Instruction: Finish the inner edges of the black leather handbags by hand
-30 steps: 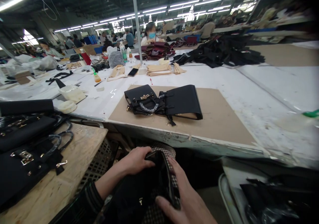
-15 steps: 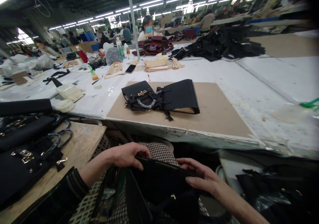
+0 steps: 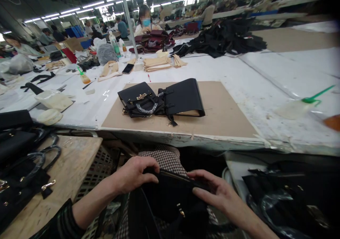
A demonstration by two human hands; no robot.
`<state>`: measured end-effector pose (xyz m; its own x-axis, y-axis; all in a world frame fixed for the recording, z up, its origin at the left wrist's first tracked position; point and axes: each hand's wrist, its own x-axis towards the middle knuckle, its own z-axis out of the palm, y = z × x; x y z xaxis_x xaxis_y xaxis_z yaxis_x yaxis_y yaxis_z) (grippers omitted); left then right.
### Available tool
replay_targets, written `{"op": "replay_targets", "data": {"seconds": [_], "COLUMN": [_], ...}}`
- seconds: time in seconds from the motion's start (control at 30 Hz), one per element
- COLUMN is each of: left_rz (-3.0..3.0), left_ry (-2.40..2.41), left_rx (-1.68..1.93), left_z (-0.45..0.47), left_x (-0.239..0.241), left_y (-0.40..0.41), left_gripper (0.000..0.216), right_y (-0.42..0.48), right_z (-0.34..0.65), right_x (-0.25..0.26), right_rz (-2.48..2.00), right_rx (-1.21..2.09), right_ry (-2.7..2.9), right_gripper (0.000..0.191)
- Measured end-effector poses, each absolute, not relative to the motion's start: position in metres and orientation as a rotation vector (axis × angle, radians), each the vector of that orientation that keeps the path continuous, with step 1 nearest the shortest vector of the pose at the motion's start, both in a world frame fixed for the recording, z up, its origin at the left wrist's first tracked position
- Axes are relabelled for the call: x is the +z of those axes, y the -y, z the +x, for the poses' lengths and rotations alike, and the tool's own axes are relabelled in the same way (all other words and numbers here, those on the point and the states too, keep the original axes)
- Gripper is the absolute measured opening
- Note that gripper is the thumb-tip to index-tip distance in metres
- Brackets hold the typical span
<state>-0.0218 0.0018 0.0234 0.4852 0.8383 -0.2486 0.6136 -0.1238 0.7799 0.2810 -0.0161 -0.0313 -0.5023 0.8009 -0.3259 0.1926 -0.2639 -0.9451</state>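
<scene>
On my lap lies a black handbag (image 3: 170, 196), its upper edge facing up and a small gold metal piece showing on it. My left hand (image 3: 138, 173) pinches the left end of that edge between thumb and fingers. At the right end, my right hand (image 3: 209, 189) grips the same edge, thumb on the near side. The bag's lower part is dark and partly out of frame. Ahead on the table, a black bag with a gold clasp (image 3: 139, 99) and a second black bag (image 3: 183, 97) lie end to end.
Brown cardboard (image 3: 225, 115) lies under the two bags on the white table (image 3: 252, 79). Black bags crowd a wooden board (image 3: 77, 154) at left, and more black bags (image 3: 289, 193) lie at right. A green-nozzled bottle (image 3: 294, 108) stands at right. A masked person sits across.
The view has swung slightly to the right, so the table things sit further left. Both hands keep hold of the handbag's edge, and its gold piece shows more clearly.
</scene>
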Motion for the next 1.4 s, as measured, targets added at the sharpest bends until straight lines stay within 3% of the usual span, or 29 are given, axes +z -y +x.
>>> {"op": "replay_targets", "data": {"seconds": [0.3, 0.5, 0.9, 1.4], "left_rz": [1.779, 1.763, 1.723, 1.802], "left_ry": [-1.122, -1.162, -1.133, -1.481], "left_rx": [0.389, 0.385, 0.464, 0.508], "left_z": [-0.02, -0.017, -0.02, -0.002], "left_x": [0.015, 0.013, 0.013, 0.006], "left_y": [-0.002, -0.003, -0.002, 0.008], "left_gripper": [0.011, 0.01, 0.01, 0.019], "right_y": [0.014, 0.015, 0.014, 0.022], "right_z": [0.281, 0.278, 0.273, 0.253], "right_x": [-0.016, -0.018, -0.012, -0.028], "right_rz": [-1.222, -1.137, -1.211, -1.428], "right_rx": [1.745, 1.43, 1.145, 1.388], "right_ry": [1.62, 1.786, 2.14, 1.447], "right_gripper": [0.032, 0.015, 0.015, 0.025]}}
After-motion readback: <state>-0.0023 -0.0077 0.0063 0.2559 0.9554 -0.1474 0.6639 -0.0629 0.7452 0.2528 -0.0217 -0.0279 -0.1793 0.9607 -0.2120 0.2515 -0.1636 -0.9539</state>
